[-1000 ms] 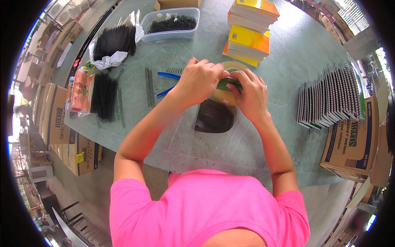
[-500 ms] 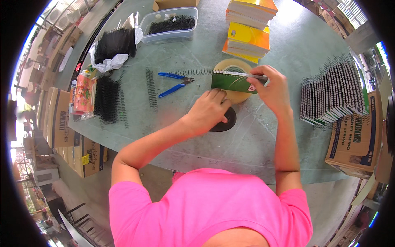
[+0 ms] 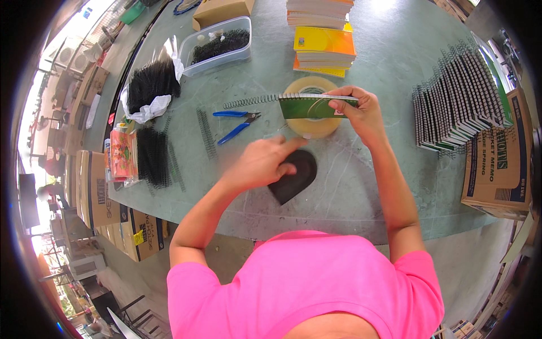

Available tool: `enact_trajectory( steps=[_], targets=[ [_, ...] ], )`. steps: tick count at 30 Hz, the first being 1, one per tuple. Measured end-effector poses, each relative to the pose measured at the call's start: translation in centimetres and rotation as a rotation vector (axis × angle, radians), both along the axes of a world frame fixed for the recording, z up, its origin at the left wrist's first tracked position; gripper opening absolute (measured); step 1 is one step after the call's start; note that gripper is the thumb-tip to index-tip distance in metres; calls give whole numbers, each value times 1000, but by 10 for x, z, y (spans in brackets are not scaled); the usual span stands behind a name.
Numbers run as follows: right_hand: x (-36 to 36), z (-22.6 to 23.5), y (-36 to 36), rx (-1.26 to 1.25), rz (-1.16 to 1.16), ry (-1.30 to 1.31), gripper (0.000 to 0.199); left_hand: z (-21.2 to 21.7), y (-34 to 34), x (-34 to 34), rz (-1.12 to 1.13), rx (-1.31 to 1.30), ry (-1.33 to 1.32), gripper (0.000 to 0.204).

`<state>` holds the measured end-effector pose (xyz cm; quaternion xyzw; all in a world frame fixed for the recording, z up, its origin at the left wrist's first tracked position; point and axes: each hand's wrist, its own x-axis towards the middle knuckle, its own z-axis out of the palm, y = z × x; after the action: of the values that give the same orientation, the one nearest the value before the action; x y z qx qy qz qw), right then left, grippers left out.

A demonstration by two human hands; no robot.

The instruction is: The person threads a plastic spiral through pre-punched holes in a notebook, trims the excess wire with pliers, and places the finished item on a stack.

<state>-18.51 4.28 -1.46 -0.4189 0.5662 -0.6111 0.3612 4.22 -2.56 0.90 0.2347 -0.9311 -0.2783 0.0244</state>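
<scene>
My right hand (image 3: pixel 361 114) pinches the right end of a small green notebook (image 3: pixel 307 108), fingers behind and thumb in front. From the notebook's top edge a dark spiral coil (image 3: pixel 251 102) sticks out to the left, partly wound into the holes. Under the notebook lies a roll of clear tape (image 3: pixel 310 130). My left hand (image 3: pixel 261 163), slightly blurred, is apart from the notebook with its index finger stretched out and thumb spread. It is over the edge of a black teardrop-shaped pad (image 3: pixel 298 176). Blue-handled cutters (image 3: pixel 237 129) rest to the left.
Several loose coils (image 3: pixel 206 133) and bundled coils (image 3: pixel 152 155) lie left. A clear tub (image 3: pixel 217 65) of black coils stands behind, near yellow-orange notebook stacks (image 3: pixel 323 42). At right are stacked coil-bound notebooks (image 3: pixel 460 107) and a cardboard box (image 3: pixel 497 161).
My left hand has drawn left and down from below the notebook, uncovering more of the black pad. My right hand still holds the notebook. The whole view has shifted somewhat.
</scene>
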Motion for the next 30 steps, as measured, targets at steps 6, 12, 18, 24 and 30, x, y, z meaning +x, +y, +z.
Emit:
enact_trajectory(
  steps=[6,12,18,24,30],
  targets=[
    [9,-1,0,23,-61,-1,11,23,-28,-6,300,-305,464,44],
    [11,-7,6,-116,-65,48,10,38,-13,-17,296,-258,558,38],
    [13,-7,6,-102,-85,43,10,14,10,-21,53,-183,403,37],
    [11,-8,9,-118,-57,138,13,14,-5,-36,47,-595,607,31],
    [15,-10,14,-78,-60,72,11,9,-37,-33,30,-444,505,19]
  ],
)
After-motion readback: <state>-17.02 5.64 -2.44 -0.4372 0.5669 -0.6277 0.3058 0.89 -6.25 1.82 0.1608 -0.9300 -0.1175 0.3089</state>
